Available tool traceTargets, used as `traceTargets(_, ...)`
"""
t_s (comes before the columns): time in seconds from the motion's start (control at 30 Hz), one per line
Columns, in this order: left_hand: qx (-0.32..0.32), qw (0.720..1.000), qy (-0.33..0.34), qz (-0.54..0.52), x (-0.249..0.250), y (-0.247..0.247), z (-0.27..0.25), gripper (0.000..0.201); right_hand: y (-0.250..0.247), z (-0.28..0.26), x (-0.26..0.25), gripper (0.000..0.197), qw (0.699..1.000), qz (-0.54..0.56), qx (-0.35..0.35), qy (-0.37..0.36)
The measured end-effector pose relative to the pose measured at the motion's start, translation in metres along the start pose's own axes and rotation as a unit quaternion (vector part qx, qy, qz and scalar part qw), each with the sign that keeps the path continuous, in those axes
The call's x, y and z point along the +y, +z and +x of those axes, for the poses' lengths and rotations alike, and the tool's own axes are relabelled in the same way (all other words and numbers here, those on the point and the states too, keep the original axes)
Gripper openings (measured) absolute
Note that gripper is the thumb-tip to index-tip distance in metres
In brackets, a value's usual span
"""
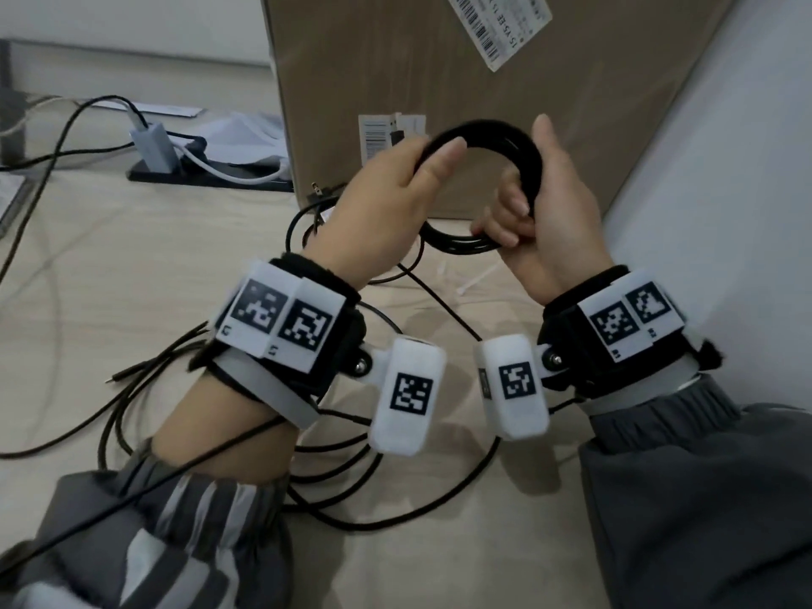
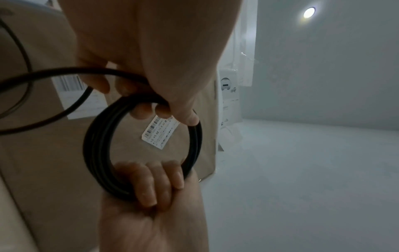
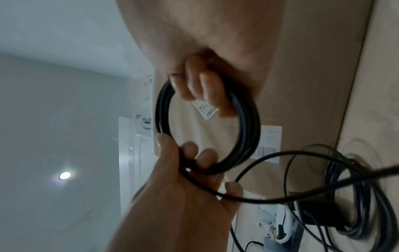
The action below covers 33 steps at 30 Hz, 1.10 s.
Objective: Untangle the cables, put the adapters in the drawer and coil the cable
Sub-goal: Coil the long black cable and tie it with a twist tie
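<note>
While both hands grip the coil (image 1: 523,145), loose cables (image 1: 351,485) sprawl beneath.

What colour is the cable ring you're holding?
Black cable ring, clearest in the head view.

Rubber, cardboard and pale wood grain

My coiled cable (image 1: 483,140) looked smooth, matt black rubber; the box (image 1: 483,81) was dull brown cardboard with paper labels; the surface (image 1: 154,239) showed pale matt woodgrain.

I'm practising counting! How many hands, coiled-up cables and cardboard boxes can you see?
Hands: 2 (left hand, right hand)
Black cable coil: 1
Cardboard box: 1
Total: 4
</note>
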<state>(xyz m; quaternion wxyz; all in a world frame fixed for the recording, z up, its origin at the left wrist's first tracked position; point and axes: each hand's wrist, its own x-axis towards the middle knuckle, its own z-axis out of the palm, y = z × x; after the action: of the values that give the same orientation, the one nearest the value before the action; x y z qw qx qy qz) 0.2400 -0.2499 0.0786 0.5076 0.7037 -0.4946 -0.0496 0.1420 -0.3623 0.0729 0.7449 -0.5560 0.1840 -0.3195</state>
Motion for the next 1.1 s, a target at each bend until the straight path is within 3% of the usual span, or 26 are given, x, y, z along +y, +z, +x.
traceTargets(0.1,0.055,0.998,0.002,-0.001,-0.004,0.010,0.001,0.024,0.004,0.002,0.000,0.058,0.995,0.064,0.075,-0.031)
traceTargets(0.2,0.177,0.977,-0.084,-0.088,-0.005,0.017,-0.001,0.034,0.007,0.000,0.001,0.058,0.987,0.124,0.095,-0.023)
traceTargets(0.27,0.144,0.966,-0.158,-0.146,-0.004,0.019,-0.001,0.044,0.009,-0.001,0.002,0.062,0.985,0.149,0.086,-0.004)
traceTargets(0.33,0.067,0.966,-0.180,-0.171,-0.004,0.017,0.000,0.045,0.010,-0.002,0.004,0.064,0.983,0.171,0.071,0.008)
traceTargets(0.5,-0.072,0.964,-0.105,-0.233,-0.002,0.003,-0.002,0.022,0.011,-0.003,0.005,0.064,0.963,0.261,0.058,0.030)
traceTargets(0.63,-0.055,0.964,-0.077,-0.247,-0.001,0.000,-0.004,0.035,0.011,-0.001,0.004,0.062,0.958,0.277,0.047,0.057)
traceTargets(0.7,-0.016,0.965,-0.079,-0.251,0.002,0.001,-0.004,0.044,0.013,-0.002,0.006,0.058,0.962,0.260,0.011,0.079)
traceTargets(0.8,0.007,0.966,-0.079,-0.246,0.005,-0.005,-0.003,0.042,0.010,-0.002,0.006,0.051,0.976,0.187,-0.037,0.103)
traceTargets(0.9,-0.037,0.982,-0.060,-0.174,0.003,-0.010,-0.004,0.040,-0.003,-0.001,-0.008,0.044,0.995,0.048,-0.058,0.064)
traceTargets(1.0,-0.098,0.993,-0.052,-0.051,0.001,-0.006,-0.005,0.045,-0.008,-0.003,-0.017,0.055,0.988,-0.120,-0.081,0.047)
traceTargets(1.1,-0.084,0.993,-0.058,-0.062,0.005,0.000,-0.005,0.048,0.003,-0.008,-0.012,0.064,0.980,-0.195,-0.021,0.036)
